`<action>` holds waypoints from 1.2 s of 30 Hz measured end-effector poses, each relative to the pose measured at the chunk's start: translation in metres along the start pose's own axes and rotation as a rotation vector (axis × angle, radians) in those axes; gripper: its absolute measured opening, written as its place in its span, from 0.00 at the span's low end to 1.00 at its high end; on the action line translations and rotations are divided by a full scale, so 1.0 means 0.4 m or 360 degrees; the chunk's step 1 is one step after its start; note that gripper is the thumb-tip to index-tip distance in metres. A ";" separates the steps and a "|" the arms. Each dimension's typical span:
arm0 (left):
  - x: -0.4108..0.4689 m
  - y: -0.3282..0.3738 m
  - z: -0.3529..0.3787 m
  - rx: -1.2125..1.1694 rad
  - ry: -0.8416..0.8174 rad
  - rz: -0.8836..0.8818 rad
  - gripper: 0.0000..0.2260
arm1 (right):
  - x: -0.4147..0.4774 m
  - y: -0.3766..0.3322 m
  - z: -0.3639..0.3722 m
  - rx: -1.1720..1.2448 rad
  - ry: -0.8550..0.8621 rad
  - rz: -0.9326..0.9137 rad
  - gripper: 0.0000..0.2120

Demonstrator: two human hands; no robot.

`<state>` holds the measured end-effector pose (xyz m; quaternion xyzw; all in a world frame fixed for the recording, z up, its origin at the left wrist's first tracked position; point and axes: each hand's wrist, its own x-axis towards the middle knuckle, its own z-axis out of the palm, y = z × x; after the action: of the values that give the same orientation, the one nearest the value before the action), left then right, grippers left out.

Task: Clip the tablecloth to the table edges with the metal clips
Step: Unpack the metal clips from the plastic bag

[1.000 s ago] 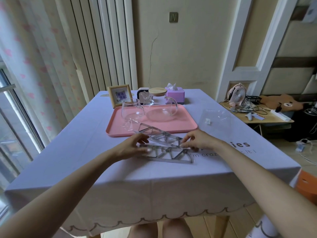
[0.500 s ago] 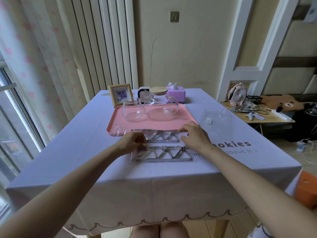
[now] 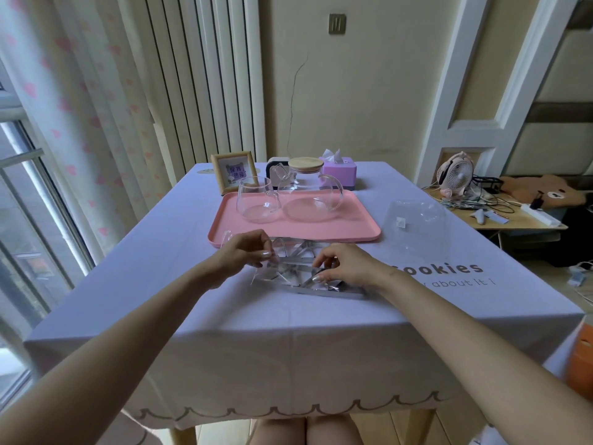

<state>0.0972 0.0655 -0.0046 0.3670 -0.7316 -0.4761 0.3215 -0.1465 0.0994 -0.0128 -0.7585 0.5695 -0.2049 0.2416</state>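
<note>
Left hand (image 3: 245,252) and right hand (image 3: 345,264) each pinch the metal clips (image 3: 298,268), lying between both grips on the tablecloth (image 3: 256,348).

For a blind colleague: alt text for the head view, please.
Left hand and right hand pinch clear wrapping over metal clips on a lilac tablecloth, in front of a pink tray holding a glass teapot and cup.

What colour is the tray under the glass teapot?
Plain pastel pink; the tray shows best in the head view.

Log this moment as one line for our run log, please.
stage: unpacking | left hand: pinches wrap | right hand: grips clips | tablecloth: no clip on visible edges
</note>
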 end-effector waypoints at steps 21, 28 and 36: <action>-0.036 -0.014 0.009 0.1388 -0.0084 0.0437 0.28 | -0.077 0.045 -0.076 0.0010 0.0153 0.0419 0.10; -0.033 -0.057 0.045 0.1380 -0.0008 0.0419 0.40 | -0.076 0.045 -0.075 0.0428 0.0437 0.0442 0.09; -0.021 -0.048 0.094 0.1203 0.0380 0.0288 0.29 | -0.089 0.032 -0.111 0.1652 0.0481 0.0704 0.10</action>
<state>0.0750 0.0846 -0.0363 0.4463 -0.8419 -0.0973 0.2873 -0.1917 0.1249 0.0137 -0.3662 0.5675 -0.5077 0.5349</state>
